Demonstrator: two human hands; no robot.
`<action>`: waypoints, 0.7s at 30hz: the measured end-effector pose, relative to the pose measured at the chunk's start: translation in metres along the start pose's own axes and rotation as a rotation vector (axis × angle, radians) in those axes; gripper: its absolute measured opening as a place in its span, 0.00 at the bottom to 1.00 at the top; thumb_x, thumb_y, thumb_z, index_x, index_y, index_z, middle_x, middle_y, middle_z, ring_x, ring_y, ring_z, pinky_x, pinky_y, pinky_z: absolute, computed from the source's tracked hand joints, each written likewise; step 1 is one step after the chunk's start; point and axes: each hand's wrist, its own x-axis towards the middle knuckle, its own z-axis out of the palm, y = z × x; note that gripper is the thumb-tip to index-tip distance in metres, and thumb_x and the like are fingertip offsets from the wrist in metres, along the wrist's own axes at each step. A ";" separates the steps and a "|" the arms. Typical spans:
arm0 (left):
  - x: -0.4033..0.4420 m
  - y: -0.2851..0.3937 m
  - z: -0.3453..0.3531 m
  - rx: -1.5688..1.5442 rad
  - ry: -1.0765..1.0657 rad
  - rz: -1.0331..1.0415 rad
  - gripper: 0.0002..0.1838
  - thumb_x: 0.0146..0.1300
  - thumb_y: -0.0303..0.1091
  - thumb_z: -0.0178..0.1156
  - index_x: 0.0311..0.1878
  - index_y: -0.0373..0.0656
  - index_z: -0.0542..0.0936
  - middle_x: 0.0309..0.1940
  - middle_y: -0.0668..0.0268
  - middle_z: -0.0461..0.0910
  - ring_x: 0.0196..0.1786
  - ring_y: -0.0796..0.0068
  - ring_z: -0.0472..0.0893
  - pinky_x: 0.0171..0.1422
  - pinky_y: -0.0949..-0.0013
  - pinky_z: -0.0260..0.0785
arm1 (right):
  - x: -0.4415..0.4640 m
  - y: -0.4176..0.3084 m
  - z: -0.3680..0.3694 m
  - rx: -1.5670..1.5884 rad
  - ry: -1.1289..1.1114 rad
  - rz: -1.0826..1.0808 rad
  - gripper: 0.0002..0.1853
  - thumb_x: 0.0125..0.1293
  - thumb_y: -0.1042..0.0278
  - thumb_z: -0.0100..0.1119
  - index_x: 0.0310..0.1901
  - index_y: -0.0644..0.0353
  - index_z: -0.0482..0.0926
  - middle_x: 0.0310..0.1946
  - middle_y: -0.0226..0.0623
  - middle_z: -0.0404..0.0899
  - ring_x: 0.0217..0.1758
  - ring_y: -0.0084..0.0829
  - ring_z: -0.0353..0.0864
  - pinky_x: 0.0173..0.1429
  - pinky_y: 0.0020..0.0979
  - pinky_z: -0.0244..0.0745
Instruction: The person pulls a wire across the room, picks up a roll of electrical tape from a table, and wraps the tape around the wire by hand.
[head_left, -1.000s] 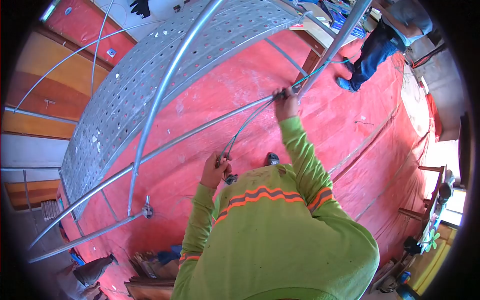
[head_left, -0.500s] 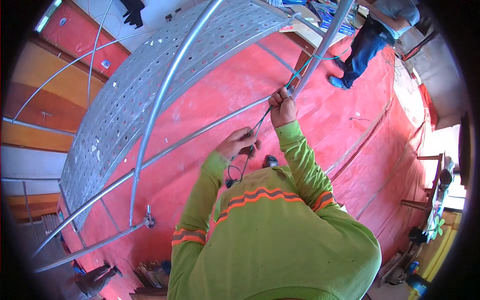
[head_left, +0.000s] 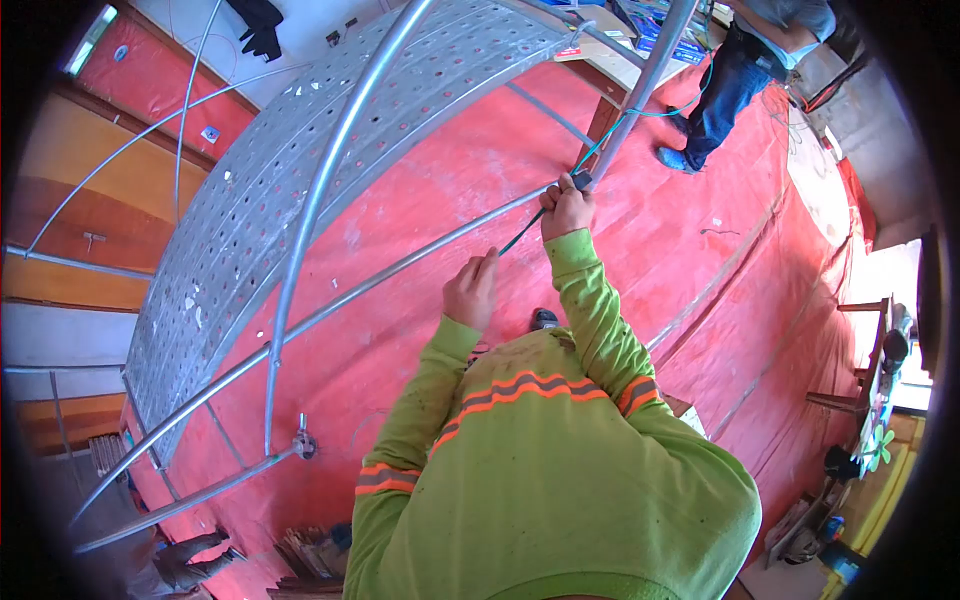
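Note:
A thin green cord [head_left: 522, 236] runs taut between my two hands. My left hand [head_left: 470, 292] is closed on its lower end, fingers pinched together. Higher up and to the right, my right hand [head_left: 568, 212] is closed around the cord close to the slanted metal pole [head_left: 655, 75]. A small dark block [head_left: 581, 181] shows at the right fingertips; its kind I cannot make out. Beyond that hand the cord continues up along the pole and loops off to the right.
A long metal tube [head_left: 400, 262] crosses below the curved perforated metal panel [head_left: 300, 150]. Red sheeting [head_left: 700, 270] covers the floor. A person [head_left: 735, 90] stands at upper right beside a cluttered table [head_left: 610, 62]. Another person's legs [head_left: 190, 560] show at lower left.
The loose loops of cord below my left hand are gone from view, and the cord is now straight between my hands. A dark block now shows at my right fingertips.

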 end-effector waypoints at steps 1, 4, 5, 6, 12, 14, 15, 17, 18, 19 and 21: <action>-0.002 -0.001 -0.002 -0.011 0.034 0.019 0.16 0.56 0.23 0.54 0.50 0.40 0.75 0.35 0.59 0.77 0.33 0.59 0.79 0.31 0.61 0.72 | -0.001 0.000 0.003 -0.012 0.006 0.000 0.08 0.63 0.80 0.49 0.33 0.56 0.62 0.19 0.26 0.60 0.15 0.19 0.57 0.17 0.25 0.51; -0.013 -0.003 -0.003 -0.058 0.168 0.034 0.12 0.56 0.23 0.54 0.45 0.40 0.76 0.33 0.60 0.77 0.33 0.60 0.79 0.31 0.61 0.72 | -0.008 0.003 0.010 -0.048 0.022 0.008 0.08 0.62 0.81 0.48 0.34 0.56 0.62 0.19 0.25 0.61 0.15 0.18 0.56 0.18 0.24 0.51; -0.019 -0.006 -0.004 -0.076 0.154 -0.009 0.12 0.56 0.24 0.55 0.45 0.40 0.76 0.33 0.60 0.77 0.32 0.60 0.79 0.31 0.60 0.72 | -0.010 0.004 0.011 -0.058 0.020 0.012 0.09 0.62 0.83 0.47 0.35 0.54 0.62 0.20 0.25 0.62 0.15 0.18 0.56 0.19 0.24 0.51; -0.024 -0.010 -0.006 -0.095 0.144 -0.050 0.11 0.57 0.24 0.55 0.44 0.40 0.76 0.33 0.60 0.77 0.32 0.59 0.78 0.32 0.60 0.72 | -0.010 0.005 0.013 -0.069 0.014 0.013 0.10 0.62 0.84 0.45 0.36 0.53 0.63 0.20 0.24 0.62 0.15 0.17 0.56 0.19 0.24 0.51; -0.049 -0.020 -0.017 -0.329 0.052 -0.254 0.02 0.61 0.25 0.55 0.37 0.37 0.75 0.29 0.60 0.78 0.28 0.68 0.78 0.30 0.68 0.70 | -0.008 0.011 0.020 -0.109 0.029 -0.028 0.11 0.59 0.85 0.46 0.34 0.54 0.63 0.19 0.23 0.61 0.15 0.17 0.54 0.18 0.24 0.49; -0.058 -0.025 -0.019 -0.680 0.010 -0.473 0.03 0.62 0.26 0.56 0.37 0.37 0.75 0.27 0.63 0.77 0.25 0.74 0.74 0.27 0.71 0.66 | 0.002 0.014 0.013 -0.104 -0.011 -0.026 0.09 0.61 0.82 0.48 0.33 0.55 0.63 0.20 0.26 0.62 0.15 0.18 0.58 0.17 0.24 0.51; -0.058 -0.021 -0.025 -0.925 -0.014 -0.651 0.03 0.63 0.26 0.56 0.38 0.38 0.75 0.27 0.64 0.76 0.24 0.77 0.72 0.26 0.73 0.64 | 0.002 0.014 0.014 -0.103 -0.027 -0.024 0.08 0.62 0.81 0.49 0.33 0.55 0.62 0.20 0.27 0.63 0.15 0.19 0.59 0.17 0.24 0.52; -0.061 -0.016 -0.033 -1.285 -0.058 -0.927 0.04 0.63 0.27 0.56 0.39 0.38 0.75 0.26 0.66 0.75 0.22 0.81 0.67 0.24 0.75 0.60 | 0.002 0.013 0.014 -0.067 -0.049 -0.020 0.09 0.62 0.81 0.49 0.32 0.54 0.61 0.20 0.26 0.62 0.15 0.19 0.59 0.17 0.23 0.51; -0.058 -0.016 -0.034 -1.400 -0.074 -1.016 0.04 0.63 0.27 0.56 0.40 0.39 0.75 0.26 0.67 0.74 0.22 0.81 0.66 0.24 0.76 0.58 | 0.002 0.013 0.017 -0.061 -0.054 -0.018 0.10 0.62 0.81 0.49 0.32 0.54 0.61 0.20 0.26 0.62 0.15 0.19 0.59 0.17 0.23 0.51; -0.055 -0.018 -0.035 -1.514 -0.091 -1.104 0.05 0.63 0.28 0.56 0.40 0.39 0.75 0.26 0.68 0.73 0.22 0.82 0.64 0.24 0.77 0.57 | 0.002 0.013 0.017 -0.055 -0.058 -0.017 0.10 0.62 0.81 0.49 0.32 0.53 0.61 0.20 0.26 0.62 0.15 0.19 0.58 0.17 0.23 0.50; -0.053 -0.027 -0.037 -1.672 -0.188 -1.157 0.06 0.63 0.28 0.56 0.41 0.38 0.74 0.26 0.68 0.74 0.23 0.82 0.66 0.26 0.76 0.58 | 0.001 0.012 0.016 -0.050 -0.076 -0.022 0.10 0.62 0.82 0.48 0.32 0.53 0.61 0.20 0.25 0.62 0.15 0.18 0.57 0.17 0.23 0.50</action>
